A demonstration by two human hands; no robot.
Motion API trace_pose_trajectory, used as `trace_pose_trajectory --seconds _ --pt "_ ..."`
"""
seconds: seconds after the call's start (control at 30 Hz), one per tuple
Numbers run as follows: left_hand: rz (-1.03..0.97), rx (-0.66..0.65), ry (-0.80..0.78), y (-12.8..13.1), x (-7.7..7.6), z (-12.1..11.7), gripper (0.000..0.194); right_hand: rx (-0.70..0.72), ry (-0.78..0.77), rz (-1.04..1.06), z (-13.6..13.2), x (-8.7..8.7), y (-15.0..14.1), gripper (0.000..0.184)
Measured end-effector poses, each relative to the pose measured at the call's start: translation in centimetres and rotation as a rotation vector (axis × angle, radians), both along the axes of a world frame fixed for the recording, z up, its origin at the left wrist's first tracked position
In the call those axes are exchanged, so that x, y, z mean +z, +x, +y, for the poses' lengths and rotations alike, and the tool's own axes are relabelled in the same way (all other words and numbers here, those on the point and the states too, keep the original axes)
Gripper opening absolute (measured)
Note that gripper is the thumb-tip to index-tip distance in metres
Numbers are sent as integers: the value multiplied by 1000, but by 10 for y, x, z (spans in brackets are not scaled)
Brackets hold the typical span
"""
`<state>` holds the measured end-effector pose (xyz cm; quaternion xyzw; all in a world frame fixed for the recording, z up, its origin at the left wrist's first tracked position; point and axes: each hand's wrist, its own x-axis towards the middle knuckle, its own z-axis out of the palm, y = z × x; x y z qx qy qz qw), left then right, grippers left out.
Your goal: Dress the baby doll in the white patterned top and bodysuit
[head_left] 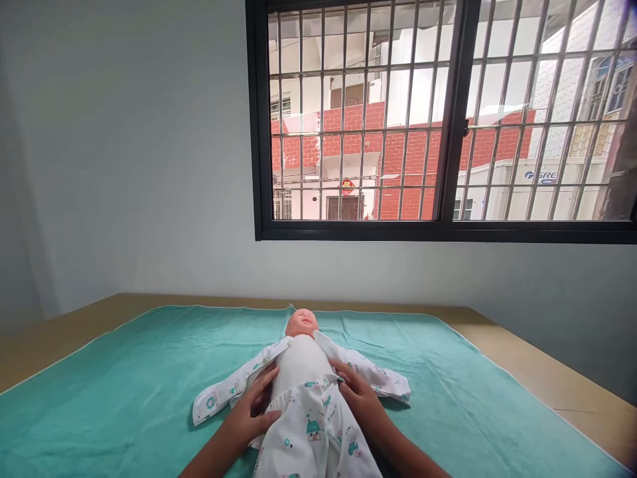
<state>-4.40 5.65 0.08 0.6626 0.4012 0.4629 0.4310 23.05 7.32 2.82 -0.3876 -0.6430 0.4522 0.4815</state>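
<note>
Two arms of yours angle inward: your left hand (259, 403) lies along the doll (300, 362), fingers loosely curved, thumb reaching over the printed trousers (312, 428); your right hand (359, 393), partly open, rests opposite by the waistband. Whether either grips fabric, I cannot tell. The doll lies face-up on the green cloth (124, 382).

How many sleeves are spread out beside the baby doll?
2. One long white printed cloth sleeve slants outward past the bare left hand; a matching white printed sleeve stretches out past the bare right hand. Both lie on the teal cloth.
</note>
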Motion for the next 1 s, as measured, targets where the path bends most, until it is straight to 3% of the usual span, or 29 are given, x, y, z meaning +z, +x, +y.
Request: trace_pose_trajectory --seconds 0.2,0.37,0.57,0.63,0.73,0.87,1.0 --pt "225 216 130 12 19 -16 53 3 36 -45 8 4 -1 45" --pt "439 324 246 19 34 -4 24 -101 -14 -137 18 5 -5 32" --pt "450 376 244 27 60 11 27 -309 -41 -301 42 12 -11 24" --pt "410 424 199 29 56 16 30 -409 -74 -319 48 4 -16 22" --pt "319 479 120 30 37 24 35 -484 -61 -221 50 -15 -23 23" --pt "155 438 79 29 13 28 39 -399 11 -89 46 -29 -23 31" --pt "28 342 0 27 19 19 44 -277 16 -72 40 -23 -15 33"
